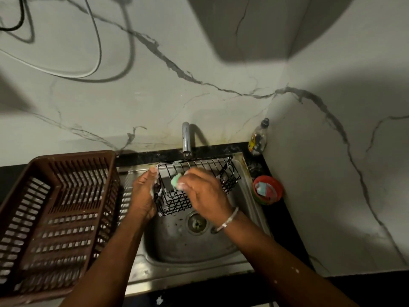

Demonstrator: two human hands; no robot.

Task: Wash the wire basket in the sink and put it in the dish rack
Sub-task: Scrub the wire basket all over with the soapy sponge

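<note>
Head view: wire basket (229, 173) was held over the sink (194, 247).
Left hand (142, 193): gripped the basket's left end.
Right hand (205, 196): pinched a green sponge (176, 181) against its wires.

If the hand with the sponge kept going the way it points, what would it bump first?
Probably the basket: the right hand aims the sponge up-left at its wires. The left hand holding the basket lies just beyond, though depth is unclear.
</note>
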